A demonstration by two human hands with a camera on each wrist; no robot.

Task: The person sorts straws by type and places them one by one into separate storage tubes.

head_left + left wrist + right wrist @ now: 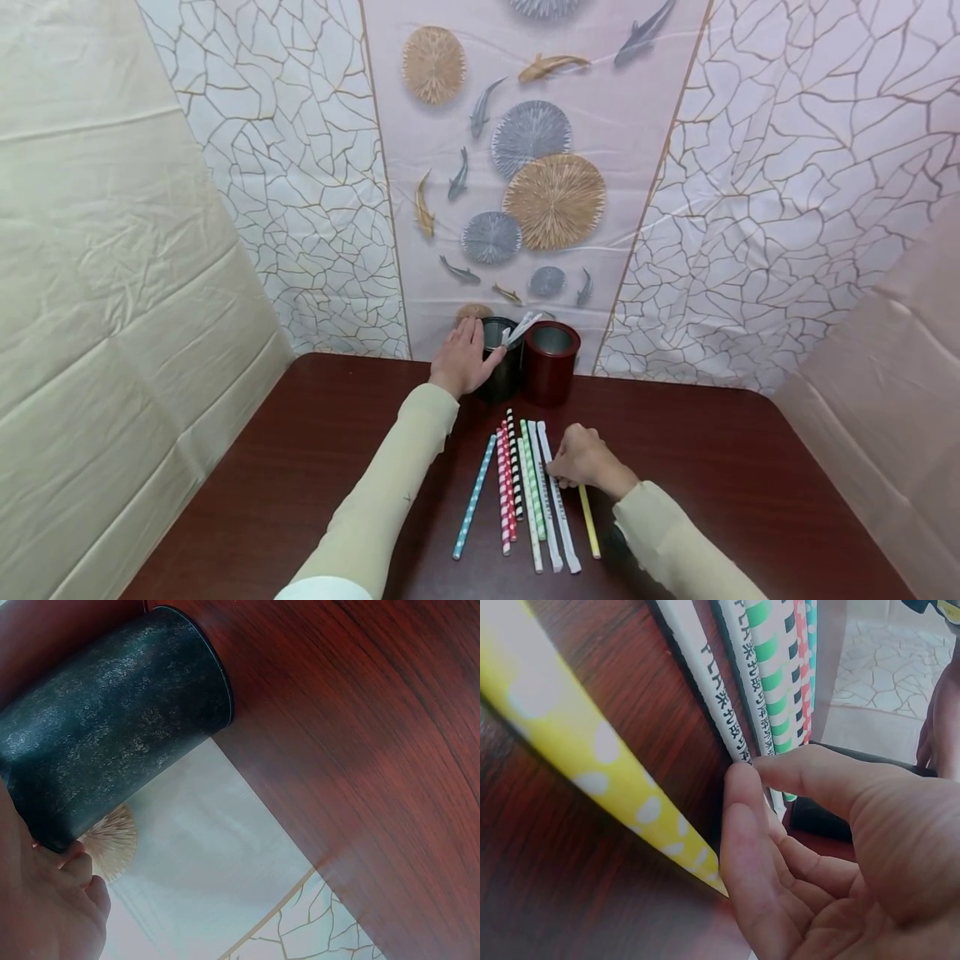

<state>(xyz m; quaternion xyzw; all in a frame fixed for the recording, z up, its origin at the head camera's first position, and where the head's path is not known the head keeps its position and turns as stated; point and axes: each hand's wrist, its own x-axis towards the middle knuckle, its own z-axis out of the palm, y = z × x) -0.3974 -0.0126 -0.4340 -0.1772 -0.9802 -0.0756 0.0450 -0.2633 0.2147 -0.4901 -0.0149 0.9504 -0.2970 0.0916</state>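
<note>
My left hand (461,360) holds the rim of a black cylindrical cup (504,382), thumb at the near side and fingers at the far side. White wrapped straws (522,326) stick out of that cup. Lower right, my right hand (588,460) pinches a white paper-wrapped straw (564,525) between thumb and index finger; printed characters show along its wrapper in the right wrist view. Another wrapped straw (550,525) lies beside it on the left. Under and just right of the hand is a yellow straw (589,527) with white dots.
A dark red cup (551,375) stands against the black one's right side. Left of the wrapped straws lie green-striped (534,492), black-striped (514,467), red and pink straws (503,517), and a blue dotted straw (474,498). Patterned cloth (480,167) hangs behind the brown table (322,433).
</note>
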